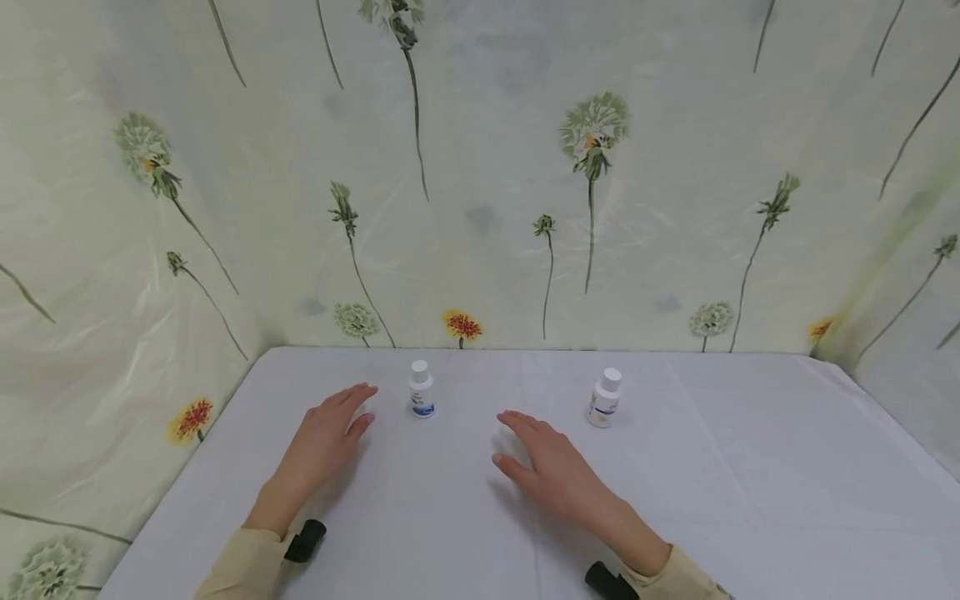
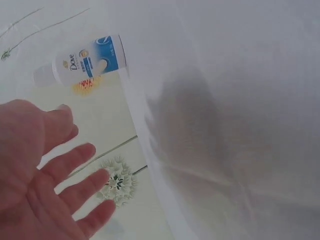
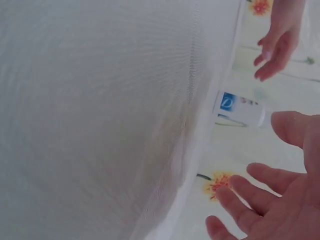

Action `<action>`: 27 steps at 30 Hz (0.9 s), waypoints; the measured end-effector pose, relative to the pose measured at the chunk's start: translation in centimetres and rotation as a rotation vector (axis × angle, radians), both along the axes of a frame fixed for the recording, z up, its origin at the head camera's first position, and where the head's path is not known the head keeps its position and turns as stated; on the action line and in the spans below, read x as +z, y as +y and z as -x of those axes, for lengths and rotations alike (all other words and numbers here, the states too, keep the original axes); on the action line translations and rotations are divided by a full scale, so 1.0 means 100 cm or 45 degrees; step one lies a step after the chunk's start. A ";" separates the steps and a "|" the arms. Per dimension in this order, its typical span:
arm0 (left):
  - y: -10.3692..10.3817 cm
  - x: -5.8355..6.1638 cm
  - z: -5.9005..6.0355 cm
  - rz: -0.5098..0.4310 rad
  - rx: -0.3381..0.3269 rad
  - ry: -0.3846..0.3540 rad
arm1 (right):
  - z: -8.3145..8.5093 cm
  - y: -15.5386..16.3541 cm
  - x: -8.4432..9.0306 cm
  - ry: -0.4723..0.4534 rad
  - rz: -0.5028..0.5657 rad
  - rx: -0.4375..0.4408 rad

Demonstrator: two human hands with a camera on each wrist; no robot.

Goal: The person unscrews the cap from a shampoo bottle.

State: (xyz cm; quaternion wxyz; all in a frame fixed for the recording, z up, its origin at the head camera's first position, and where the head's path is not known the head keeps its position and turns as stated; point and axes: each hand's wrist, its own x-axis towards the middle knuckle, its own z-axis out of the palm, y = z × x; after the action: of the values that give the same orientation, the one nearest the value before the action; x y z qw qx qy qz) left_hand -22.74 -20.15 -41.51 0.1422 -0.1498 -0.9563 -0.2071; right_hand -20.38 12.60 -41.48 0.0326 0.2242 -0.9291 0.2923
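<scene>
A glossy, plastic-looking sheet (image 1: 480, 133) forms the backdrop, faintly wrinkled and printed with thin-stemmed, fluffy dandelions (image 1: 594, 129) and ragged red-orange blooms (image 1: 462, 324). Below it spreads a smooth white cloth (image 1: 750, 467), matte and lightly creased, covering a table with softly rounded far corners.

2 bare hands hover over the cloth. The left hand (image 1: 322, 429) has its fingers loosely spread and its thumb apart from them, fingertips near the left bottle (image 1: 422, 392). The right hand (image 1: 551, 467) is likewise fanned, its thumb held away from the fingers; it lies between the 2 bottles, nearer the viewer, with the right bottle (image 1: 603, 402) beyond it to the right.

Beige fabric sleeves (image 1: 243, 567) end at the wrists, beside dark, blocky wrist pieces (image 1: 306, 541).

Both bottles stand on the cloth, well apart, white and smooth with rounded shoulders. The left bottle has a blue-and-white label (image 2: 100, 57) reading "Dove". Smallest are their short, cylindrical white caps (image 1: 420, 368).
</scene>
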 end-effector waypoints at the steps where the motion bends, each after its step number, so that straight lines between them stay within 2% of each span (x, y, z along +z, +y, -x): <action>1: -0.001 0.000 0.001 -0.018 -0.005 0.008 | 0.001 -0.002 0.000 -0.002 0.022 -0.003; 7: -0.004 0.001 0.006 -0.093 -0.013 -0.021 | 0.007 -0.009 0.002 -0.075 0.115 -0.016; 12: -0.004 0.003 0.009 -0.179 -0.064 -0.064 | 0.011 -0.012 0.002 -0.230 0.255 0.021; 15: -0.002 0.003 0.010 -0.222 -0.091 -0.086 | 0.016 -0.015 0.000 -0.276 0.327 0.041; 22: 0.002 0.003 0.012 -0.308 -0.055 -0.150 | 0.025 -0.025 0.004 -0.321 0.450 0.097; 27: 0.003 0.003 0.013 -0.384 -0.009 -0.207 | 0.031 -0.033 0.002 -0.356 0.496 0.093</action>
State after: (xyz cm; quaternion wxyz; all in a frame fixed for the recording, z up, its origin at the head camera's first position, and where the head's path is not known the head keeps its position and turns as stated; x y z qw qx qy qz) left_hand -24.07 -19.83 -41.26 0.0845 -0.1130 -0.9221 -0.3603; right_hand -23.47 9.33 -41.25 -0.0643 0.2046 -0.8419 0.4952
